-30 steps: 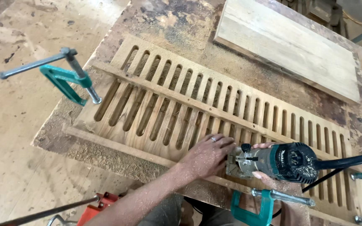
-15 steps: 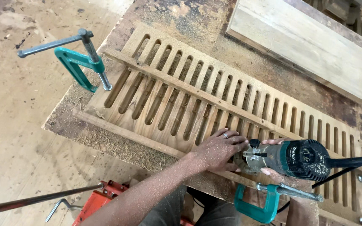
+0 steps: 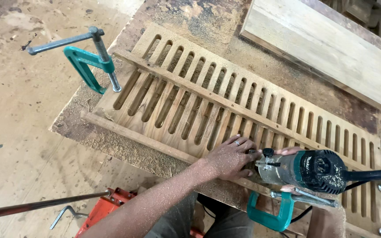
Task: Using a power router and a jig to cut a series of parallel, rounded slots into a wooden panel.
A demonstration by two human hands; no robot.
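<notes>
We've got the router (image 3: 307,169) on the near right of the slotted panel (image 3: 225,105), its long axis running left-right. Left hand (image 3: 230,156) lies flat, fingers spread, touching its base from the left. Right hand (image 3: 289,152) is mostly hidden behind it; grip unclear.

Your workbench (image 3: 190,17), thick with sawdust | slotted wooden panel (image 3: 225,105) lies flat across it, a teal clamp (image 3: 89,64) at its left end | pale plank (image 3: 323,44) rests at the far right | concrete floor (image 3: 18,132) below
</notes>
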